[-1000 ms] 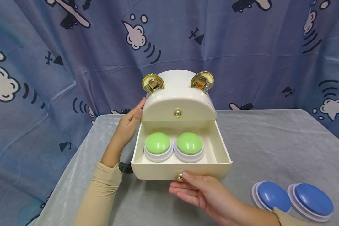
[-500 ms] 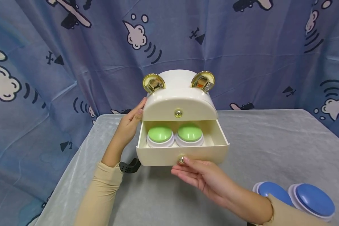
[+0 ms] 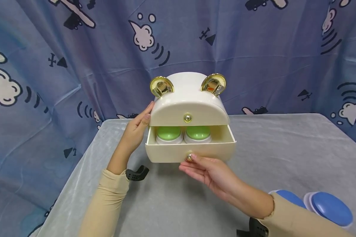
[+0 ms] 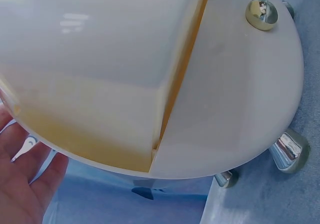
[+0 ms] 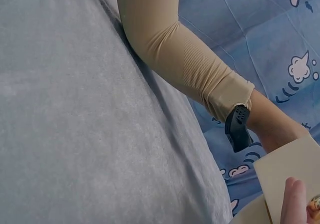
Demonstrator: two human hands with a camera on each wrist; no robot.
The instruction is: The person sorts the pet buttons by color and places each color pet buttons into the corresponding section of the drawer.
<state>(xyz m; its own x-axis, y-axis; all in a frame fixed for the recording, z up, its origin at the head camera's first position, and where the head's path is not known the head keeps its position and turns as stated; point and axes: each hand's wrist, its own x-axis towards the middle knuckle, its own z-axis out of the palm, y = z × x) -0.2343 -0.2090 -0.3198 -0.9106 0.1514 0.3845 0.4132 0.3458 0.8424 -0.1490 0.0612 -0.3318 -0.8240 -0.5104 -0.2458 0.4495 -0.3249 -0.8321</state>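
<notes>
A white storage box point(image 3: 190, 105) with gold ears stands on the table, its lower drawer point(image 3: 166, 153) partly out. Two round push lights point(image 3: 169, 133) with green domes and white bases sit side by side in the drawer, partly hidden by its front and the upper compartment. My left hand point(image 3: 134, 133) lies against the box's left side, fingers extended; in the left wrist view its fingers point(image 4: 50, 176) spread at the rounded edge. With thumb and forefinger, my right hand point(image 3: 209, 172) pinches the drawer's gold knob point(image 3: 189, 157), the other fingers stretched below it.
Two push lights with blue domes point(image 3: 331, 208) lie on the grey cloth-covered table point(image 3: 284, 148) at the front right, one partly behind my right sleeve point(image 3: 299, 217). A blue patterned curtain point(image 3: 190, 36) hangs behind the table.
The drawer has slid inward, away from me, carrying the green push lights farther under the upper compartment. My right hand has moved forward with the knob; the left hand has stayed put.
</notes>
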